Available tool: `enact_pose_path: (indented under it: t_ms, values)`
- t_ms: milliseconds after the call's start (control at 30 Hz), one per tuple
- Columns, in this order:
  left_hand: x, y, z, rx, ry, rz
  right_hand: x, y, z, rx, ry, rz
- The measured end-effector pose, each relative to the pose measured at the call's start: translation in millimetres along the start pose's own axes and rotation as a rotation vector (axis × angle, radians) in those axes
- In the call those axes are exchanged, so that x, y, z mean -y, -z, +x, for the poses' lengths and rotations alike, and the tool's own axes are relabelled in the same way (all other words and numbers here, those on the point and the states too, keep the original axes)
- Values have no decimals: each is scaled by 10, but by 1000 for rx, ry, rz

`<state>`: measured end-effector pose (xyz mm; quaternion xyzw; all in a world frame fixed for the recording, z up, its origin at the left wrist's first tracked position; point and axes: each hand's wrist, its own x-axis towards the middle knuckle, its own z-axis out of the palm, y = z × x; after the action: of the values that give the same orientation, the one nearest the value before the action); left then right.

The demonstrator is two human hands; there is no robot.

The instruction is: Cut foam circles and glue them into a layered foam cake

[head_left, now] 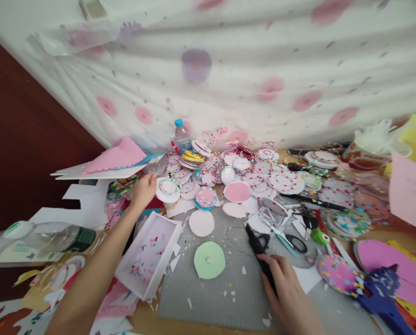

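Note:
My left hand (145, 188) is closed at the left rim of a layered white paper disc (168, 190) with a smaller beaded ring on it, at the edge of the pile. My right hand (286, 288) is closed around a slim black tool (258, 251); its exact kind is unclear. Between my hands, a light green paper disc (210, 270) with a small white dab at its centre lies on the grey cutting mat (183, 302). A plain pale disc (201, 223) lies just behind it. Behind that are a pink-topped disc (238, 191) and a beaded pink-and-blue one (205, 197).
Many decorated discs (286, 181) fill the back. A white box (173, 232) with loose beads stands left of the mat. Scissors (295, 243) lie at right, near a blue glue gun (379, 293). A water bottle (182, 137) stands by the curtain (236, 56). Paper scraps litter the mat.

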<state>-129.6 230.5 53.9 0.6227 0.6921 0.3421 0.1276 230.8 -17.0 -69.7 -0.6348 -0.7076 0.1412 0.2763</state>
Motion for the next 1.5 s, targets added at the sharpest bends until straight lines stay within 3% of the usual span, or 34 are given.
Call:
enact_pose_path:
  t_ms: [133,233,333,467,567,667,767,967,1200,1267,1367,1500]
  values:
    - [-370,21,-95,-21,-239,106,-12,-35,-32,-35,48,-80]
    - [-808,-170,-206,137,-446,102,32,-75,-55,-63,74,-133]
    - [-1312,-605,-286,408,-660,73,96,-118,-73,-65,104,-141]
    - [-1874,-1367,-341,711,-826,32,150,-162,-78,-73,119,-164]
    - [-2081,-1845,-358,836,-798,25,163,-169,-66,-91,100,-140]
    - [-2112,-2086,-329,892,-711,5,168,-157,-53,-107,91,-94]
    - [-2070,-2081,-219,864,-637,-77,168,-146,-44,-116,99,-75]
    - [-2048,-1755,44,683,-503,-265,163,-144,-38,-100,96,-57]
    - [-2096,-1455,134,516,-356,-441,182,-139,-49,-93,66,-22]
    - [-2080,-1396,160,544,-290,-503,190,-135,-58,-94,70,-22]
    - [-1978,-1324,127,673,-221,-559,208,-33,-40,-120,99,-24]
    - [-1711,-1304,-122,847,-224,-563,189,362,211,-256,164,-6]
